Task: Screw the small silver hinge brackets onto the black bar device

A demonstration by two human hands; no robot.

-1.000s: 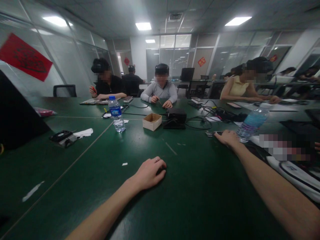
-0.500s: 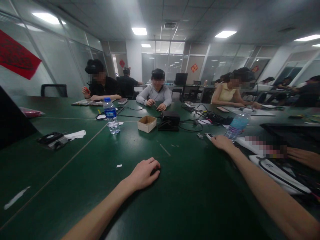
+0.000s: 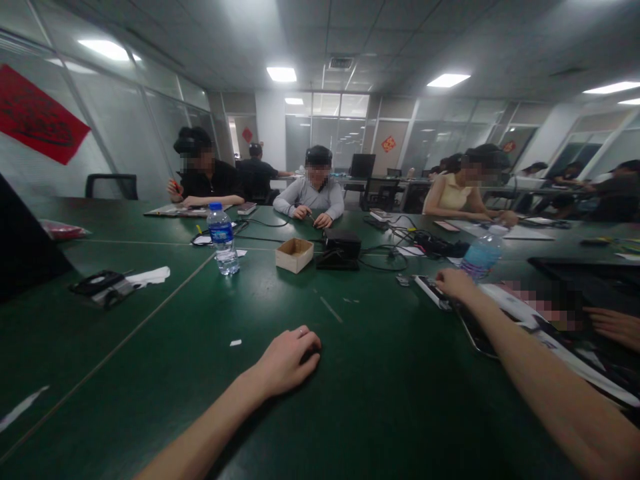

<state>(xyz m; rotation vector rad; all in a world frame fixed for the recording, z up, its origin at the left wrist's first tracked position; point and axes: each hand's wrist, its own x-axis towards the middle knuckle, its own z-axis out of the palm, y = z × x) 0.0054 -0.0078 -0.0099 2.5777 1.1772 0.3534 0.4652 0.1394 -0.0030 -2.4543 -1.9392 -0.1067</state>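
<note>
A: Where is the left hand (image 3: 287, 360)?
B: Palm down on the green table (image 3: 150, 373), fingers loosely curled, holding nothing.
A: And the right hand (image 3: 453, 283)?
B: Stretched far out, fingers bent over 1 end of a slim flat device (image 3: 429, 291) lying on the table. I cannot tell whether they grip it.
A: What's nearby?
B: A tilted bottle (image 3: 481, 257) just behind that hand. An upright bottle (image 3: 223, 239) and a cardboard box (image 3: 295, 255) stand well apart to the left.

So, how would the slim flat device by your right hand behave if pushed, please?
The slim flat device lies flat beside the right hand, so it would probably slide on the smooth table, not roll or tip. It looks thin and rigid, likely light.
</note>
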